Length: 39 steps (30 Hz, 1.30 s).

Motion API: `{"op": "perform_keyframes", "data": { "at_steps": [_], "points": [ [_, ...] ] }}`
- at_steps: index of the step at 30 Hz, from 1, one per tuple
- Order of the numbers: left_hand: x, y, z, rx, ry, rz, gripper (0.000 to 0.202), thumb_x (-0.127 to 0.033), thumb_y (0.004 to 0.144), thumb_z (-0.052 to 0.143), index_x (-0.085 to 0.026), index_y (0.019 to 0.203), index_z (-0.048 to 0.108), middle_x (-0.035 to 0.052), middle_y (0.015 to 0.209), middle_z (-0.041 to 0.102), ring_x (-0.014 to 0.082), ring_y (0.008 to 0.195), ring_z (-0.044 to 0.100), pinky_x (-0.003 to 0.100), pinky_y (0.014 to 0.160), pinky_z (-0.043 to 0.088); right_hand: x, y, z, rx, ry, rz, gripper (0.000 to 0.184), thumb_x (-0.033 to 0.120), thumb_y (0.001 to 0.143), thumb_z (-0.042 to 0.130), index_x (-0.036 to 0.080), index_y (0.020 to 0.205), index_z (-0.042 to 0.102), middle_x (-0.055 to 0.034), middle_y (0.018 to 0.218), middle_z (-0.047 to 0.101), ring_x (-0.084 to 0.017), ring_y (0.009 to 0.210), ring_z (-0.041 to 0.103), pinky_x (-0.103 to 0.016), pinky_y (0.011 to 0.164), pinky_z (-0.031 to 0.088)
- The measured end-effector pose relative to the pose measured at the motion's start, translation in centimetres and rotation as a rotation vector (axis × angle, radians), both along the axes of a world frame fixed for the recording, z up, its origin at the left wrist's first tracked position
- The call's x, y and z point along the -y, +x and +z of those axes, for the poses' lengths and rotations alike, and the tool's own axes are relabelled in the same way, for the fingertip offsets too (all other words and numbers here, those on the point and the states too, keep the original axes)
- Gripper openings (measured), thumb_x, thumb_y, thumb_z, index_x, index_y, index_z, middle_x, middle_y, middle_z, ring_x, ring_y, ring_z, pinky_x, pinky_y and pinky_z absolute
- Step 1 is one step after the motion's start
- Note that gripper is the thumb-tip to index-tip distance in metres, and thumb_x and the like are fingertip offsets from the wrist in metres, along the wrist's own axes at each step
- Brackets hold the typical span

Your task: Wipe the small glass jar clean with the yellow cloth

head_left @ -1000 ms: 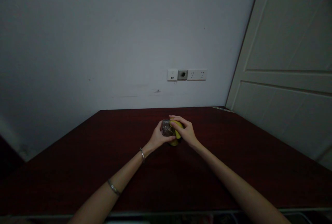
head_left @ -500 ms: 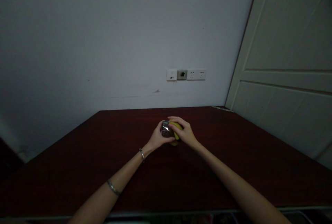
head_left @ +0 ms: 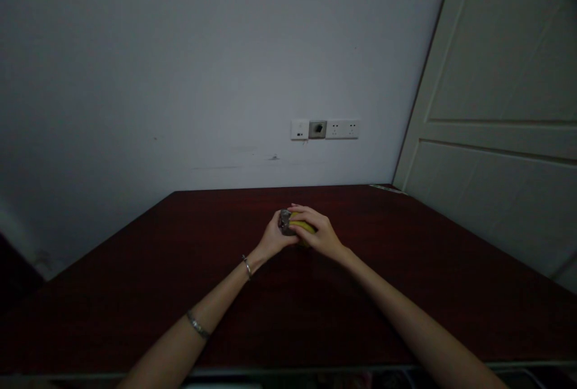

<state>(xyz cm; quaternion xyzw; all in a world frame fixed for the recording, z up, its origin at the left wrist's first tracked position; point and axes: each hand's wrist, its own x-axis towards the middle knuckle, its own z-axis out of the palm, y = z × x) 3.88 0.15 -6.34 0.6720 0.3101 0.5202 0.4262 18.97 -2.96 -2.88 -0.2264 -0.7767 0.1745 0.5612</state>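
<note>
My left hand [head_left: 272, 238] is wrapped round a small, shiny, grey see-through object [head_left: 285, 221], perhaps a glass; its exact kind is hard to make out. A soft yellow cloth [head_left: 303, 226] is bunched in my right hand [head_left: 323, 234], with the fingers closed over it. The cloth presses against the right side of the shiny object. Both hands meet above the middle of the dark red table [head_left: 234, 293]. Fingers cover much of the object and of the cloth.
A pale wall [head_left: 216, 76] stands behind the table, with a row of sockets [head_left: 325, 129] on it. At the right is a light panelled door [head_left: 491, 100]. A thin patterned strip [head_left: 386, 189] lies at the table's back right corner.
My right hand has shifted slightly left with the yellow cloth, its fingers now covering more of the shiny object. The object appears turned a little in my left hand.
</note>
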Motion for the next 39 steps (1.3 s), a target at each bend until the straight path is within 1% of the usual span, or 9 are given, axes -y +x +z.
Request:
{"op": "perform_keyframes", "data": {
  "at_steps": [7,11,15,17,19,25,33,36,39],
  "points": [
    [1.1,0.1,0.6,-0.134,0.085,-0.070,0.074,-0.026,0.053,0.081,-0.017,0.115,0.043,0.0082,0.110,0.057,0.0221,0.099,0.057,0.036,0.087,0.045,-1.9,0.5,-0.1,-0.252,-0.292,-0.056,0.016,0.034,0.074,0.065,0.019,0.081,0.068,-0.0082,0.101,0.069,-0.022,0.096,0.063,-0.039,0.090,0.047],
    [0.9,0.0,0.4,-0.186,0.095,-0.004,0.072,-0.026,0.054,0.080,-0.017,0.115,0.043,0.0084,0.110,0.058,0.0233,0.100,0.057,0.036,0.086,0.046,-1.2,0.5,-0.1,-0.179,-0.176,-0.058,0.013,0.030,0.078,0.062,0.020,0.084,0.067,-0.0084,0.105,0.067,-0.022,0.101,0.062,-0.041,0.092,0.046],
    [0.1,-0.2,-0.6,-0.188,0.111,0.027,0.073,-0.021,0.054,0.078,-0.018,0.118,0.041,0.0080,0.110,0.059,0.0220,0.098,0.058,0.035,0.084,0.047,0.1,0.2,0.1,0.132,0.067,0.006,0.014,0.023,0.080,0.059,0.022,0.091,0.067,-0.0074,0.114,0.063,-0.024,0.118,0.050,-0.045,0.101,0.038],
    [-0.2,-0.2,-0.9,-0.183,0.120,0.013,0.074,-0.022,0.055,0.077,-0.019,0.119,0.040,0.0073,0.108,0.060,0.0207,0.095,0.060,0.034,0.082,0.048,0.3,0.1,0.1,0.231,0.116,0.037,0.015,0.021,0.080,0.058,0.023,0.093,0.067,-0.0068,0.115,0.063,-0.023,0.122,0.047,-0.046,0.103,0.036],
    [0.0,-0.2,-0.9,-0.213,0.123,0.032,0.074,-0.025,0.055,0.077,-0.019,0.119,0.040,0.0071,0.107,0.060,0.0206,0.094,0.060,0.034,0.081,0.048,0.0,0.0,-0.1,0.191,0.091,0.018,0.014,0.021,0.080,0.058,0.022,0.091,0.067,-0.0073,0.114,0.063,-0.023,0.120,0.048,-0.044,0.102,0.037],
    [1.1,0.0,0.0,-0.377,0.098,0.091,0.083,-0.034,0.049,0.081,-0.018,0.121,0.044,0.0067,0.101,0.063,0.0236,0.092,0.060,0.036,0.080,0.048,-1.8,0.3,-0.4,-0.126,-0.232,-0.065,0.012,0.028,0.078,0.061,0.019,0.083,0.066,-0.0086,0.102,0.067,-0.022,0.095,0.063,-0.039,0.087,0.048],
    [0.3,-0.2,-0.5,-0.321,0.067,0.100,0.075,-0.021,0.056,0.075,-0.019,0.122,0.040,0.0054,0.098,0.064,0.0200,0.082,0.063,0.032,0.070,0.051,0.0,0.1,0.0,0.174,0.054,0.019,0.014,0.021,0.079,0.059,0.023,0.091,0.067,-0.0065,0.111,0.064,-0.023,0.119,0.049,-0.044,0.102,0.037],
    [0.6,-0.2,-0.1,-0.326,0.060,0.089,0.076,-0.024,0.055,0.076,-0.019,0.122,0.041,0.0050,0.096,0.063,0.0195,0.079,0.062,0.032,0.066,0.052,-0.5,0.1,-0.3,0.069,-0.007,0.009,0.011,0.022,0.078,0.060,0.023,0.087,0.067,-0.0068,0.110,0.065,-0.022,0.114,0.054,-0.043,0.099,0.040],
    [1.2,0.1,0.5,-0.336,0.018,0.085,0.079,-0.032,0.051,0.080,-0.018,0.119,0.044,0.0068,0.096,0.062,0.0203,0.076,0.061,0.031,0.058,0.052,-1.5,0.3,-0.6,-0.100,-0.154,-0.015,0.010,0.027,0.077,0.063,0.021,0.083,0.067,-0.0073,0.106,0.066,-0.022,0.103,0.060,-0.040,0.093,0.044]
  ]
}}
